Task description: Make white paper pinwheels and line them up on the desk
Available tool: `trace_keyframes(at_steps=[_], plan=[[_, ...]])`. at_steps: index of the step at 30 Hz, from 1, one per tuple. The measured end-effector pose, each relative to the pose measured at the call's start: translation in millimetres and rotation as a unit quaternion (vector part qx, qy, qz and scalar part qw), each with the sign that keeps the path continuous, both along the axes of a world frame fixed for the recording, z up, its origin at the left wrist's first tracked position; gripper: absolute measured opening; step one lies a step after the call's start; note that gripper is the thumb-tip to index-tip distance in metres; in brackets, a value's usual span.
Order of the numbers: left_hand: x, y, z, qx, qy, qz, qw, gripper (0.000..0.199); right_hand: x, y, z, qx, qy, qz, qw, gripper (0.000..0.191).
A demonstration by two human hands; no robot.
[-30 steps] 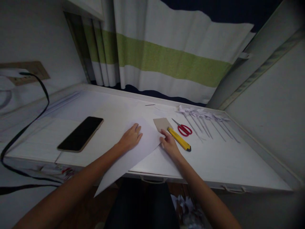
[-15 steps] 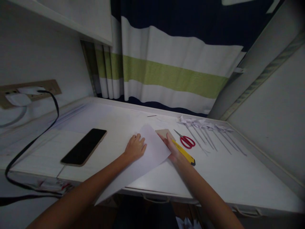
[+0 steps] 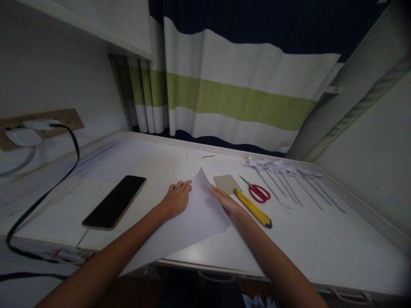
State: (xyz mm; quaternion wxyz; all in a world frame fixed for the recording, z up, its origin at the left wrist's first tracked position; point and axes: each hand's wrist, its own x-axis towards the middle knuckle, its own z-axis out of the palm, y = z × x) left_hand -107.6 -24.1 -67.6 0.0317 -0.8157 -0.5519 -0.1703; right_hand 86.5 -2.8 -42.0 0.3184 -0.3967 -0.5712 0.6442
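Observation:
A sheet of white paper lies slanted across the front of the desk, its far corner lifted to a point and its near corner hanging past the desk edge. At the paper's left edge, my left hand is closed, its fingers together on the sheet. My right hand grips the right edge near the raised corner, thumb on top; its other fingers are partly hidden. Just right of that hand are a yellow utility knife, a small beige card and red-handled scissors.
A black phone lies to the left on the white desk. Several paper flowers on thin stems line the back right. A thin dark stick rests near the back. A black cable hangs from the wall socket.
My left hand has drawn its spread fingers together and shifted slightly left. My right hand has moved a little left along the edge. The paper's rounded far end is now a sharper point.

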Motion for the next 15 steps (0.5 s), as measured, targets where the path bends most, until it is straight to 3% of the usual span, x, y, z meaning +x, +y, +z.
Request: trace_keyframes(at_steps=[3, 6, 12, 15], plan=[[2, 2, 5.5, -0.014, 0.026, -0.004, 1.0, 0.022, 2, -1, 0.1, -0.045, 0.032, 0.003, 0.998, 0.042], [3, 4, 9.3, -0.024, 0.035, -0.009, 0.999, 0.02, 3, 1, -4.1, -0.036, 0.038, 0.009, 0.999, 0.045], [5, 2, 9.0, 0.021, 0.019, 0.03, 0.999, 0.027, -1, 5, -15.8, 0.105, -0.029, 0.004, 0.994, 0.052], [5, 0, 7.4, 0.043, 0.019, 0.01, 0.999, 0.03, -3, 2, -13.8, 0.151, -0.074, 0.007, 0.986, 0.056]])
